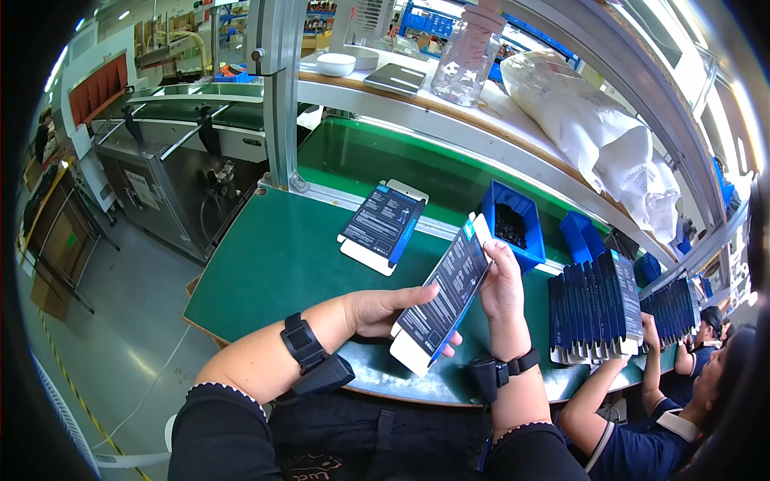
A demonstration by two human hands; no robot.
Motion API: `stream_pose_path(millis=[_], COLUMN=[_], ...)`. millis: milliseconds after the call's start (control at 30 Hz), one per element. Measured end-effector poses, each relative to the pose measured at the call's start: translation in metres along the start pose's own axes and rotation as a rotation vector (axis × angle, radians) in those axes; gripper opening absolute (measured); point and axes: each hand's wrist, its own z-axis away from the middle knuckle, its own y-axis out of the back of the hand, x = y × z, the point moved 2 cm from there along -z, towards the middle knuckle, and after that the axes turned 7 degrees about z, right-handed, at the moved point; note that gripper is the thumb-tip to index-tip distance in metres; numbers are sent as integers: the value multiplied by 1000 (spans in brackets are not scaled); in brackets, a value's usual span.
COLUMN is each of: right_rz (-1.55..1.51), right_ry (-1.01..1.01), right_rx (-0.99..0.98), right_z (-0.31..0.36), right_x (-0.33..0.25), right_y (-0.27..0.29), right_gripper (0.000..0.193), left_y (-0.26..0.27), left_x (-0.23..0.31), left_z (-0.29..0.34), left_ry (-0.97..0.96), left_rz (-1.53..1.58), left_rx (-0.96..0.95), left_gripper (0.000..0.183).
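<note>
Between my two hands is a flattened dark blue carton (443,295) with white end flaps, tilted above the front of the green table. My left hand (385,311) grips its lower left side, thumb across the printed face and fingers behind. At its upper right edge, my right hand (503,280) holds the carton near the top flap. Another flat dark carton (383,226) lies on the table beyond my left hand, its white flaps spread at both ends. Black straps with small boxes are round both my wrists.
A blue bin (529,250) of small black parts stands beyond my right hand, beside another blue bin (583,235). Rows of dark cartons (593,309) stand at the right, where a co-worker's hands (634,345) reach. A shelf (449,120) carries a clear jar (468,64) and a white bag (577,120).
</note>
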Motion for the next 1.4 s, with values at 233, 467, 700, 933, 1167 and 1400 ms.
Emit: stream_pose_path(millis=[233, 467, 700, 933, 1167, 1400], right_rz=[-39, 110, 123, 458, 448, 468], right_ry=[-47, -58, -3, -146, -27, -75], right_rx=[-3, -101, -77, -267, -224, -218], right_z=[5, 4, 3, 13, 19, 16], right_x=[2, 4, 0, 4, -1, 3], right_y=[-10, -8, -6, -23, -33, -27], right_gripper=[30, 25, 21, 23, 52, 29], left_y=[1, -1, 3, 37, 35, 37], left_x=[2, 8, 8, 24, 26, 27], left_z=[-5, -3, -5, 3, 5, 4], left_ry=[-107, -200, -221, -743, -823, -823], left_rz=[-304, -179, -421, -782, -757, -731], left_rx=[217, 316, 347, 839, 900, 801], left_gripper=[49, 41, 46, 54, 41, 17])
